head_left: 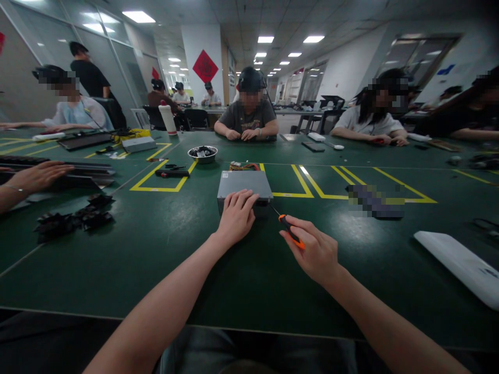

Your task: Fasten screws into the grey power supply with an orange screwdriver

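Head view: the left hand (237, 215) lies flat, fingers spread, on the grey metal box (245, 185). The right hand (314, 252) grips an orange-handled screwdriver (290, 231), its tip seemingly at the box's near corner.

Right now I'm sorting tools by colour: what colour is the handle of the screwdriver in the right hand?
Orange and black handle, gripped by the right hand; head view.

A shared workshop in an office building. People sit all round one big green table (117, 259) marked with yellow tape (307, 189). On it lie a metal box (245, 185) with wires, a bowl (202, 154) of small parts beyond the box, and black parts (74, 218) to its left. Behind the table: glass walls (101, 57), ceiling lights (138, 16), more desks.
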Action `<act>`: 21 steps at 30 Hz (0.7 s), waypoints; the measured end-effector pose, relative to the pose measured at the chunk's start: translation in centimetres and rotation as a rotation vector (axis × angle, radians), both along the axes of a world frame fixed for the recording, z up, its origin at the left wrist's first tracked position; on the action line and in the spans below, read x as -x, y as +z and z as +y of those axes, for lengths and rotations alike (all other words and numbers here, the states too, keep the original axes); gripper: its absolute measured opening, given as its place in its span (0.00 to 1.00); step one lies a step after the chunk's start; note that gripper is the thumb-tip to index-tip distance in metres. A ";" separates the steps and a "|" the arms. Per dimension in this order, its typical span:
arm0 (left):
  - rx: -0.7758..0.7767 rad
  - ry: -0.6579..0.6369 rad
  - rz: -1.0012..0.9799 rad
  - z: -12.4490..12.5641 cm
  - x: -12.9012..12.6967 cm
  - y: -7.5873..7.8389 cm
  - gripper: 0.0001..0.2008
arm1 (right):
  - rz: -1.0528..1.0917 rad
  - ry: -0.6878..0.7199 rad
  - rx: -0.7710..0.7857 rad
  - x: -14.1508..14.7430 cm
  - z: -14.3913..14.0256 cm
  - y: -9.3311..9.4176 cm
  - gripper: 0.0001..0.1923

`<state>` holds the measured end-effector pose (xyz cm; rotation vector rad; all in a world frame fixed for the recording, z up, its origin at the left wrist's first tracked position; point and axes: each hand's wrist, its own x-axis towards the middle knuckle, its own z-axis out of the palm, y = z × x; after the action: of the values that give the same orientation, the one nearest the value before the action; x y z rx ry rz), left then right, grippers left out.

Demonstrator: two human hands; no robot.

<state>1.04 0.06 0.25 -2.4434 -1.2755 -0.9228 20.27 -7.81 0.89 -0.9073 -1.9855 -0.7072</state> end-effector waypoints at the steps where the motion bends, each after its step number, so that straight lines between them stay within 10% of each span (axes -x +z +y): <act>1: -0.001 -0.003 0.015 0.0 0.1 0.0 0.18 | 0.014 0.002 -0.006 -0.1 0.1 0.1 0.15; 21: 0.002 -0.063 -0.045 0.2 0.6 -0.4 0.09 | 0.147 0.012 0.062 -0.7 0.2 0.1 0.15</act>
<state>0.47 0.31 -0.11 -2.4908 -1.2205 -0.9982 20.97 -7.63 0.95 -0.9555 -1.8897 -0.5585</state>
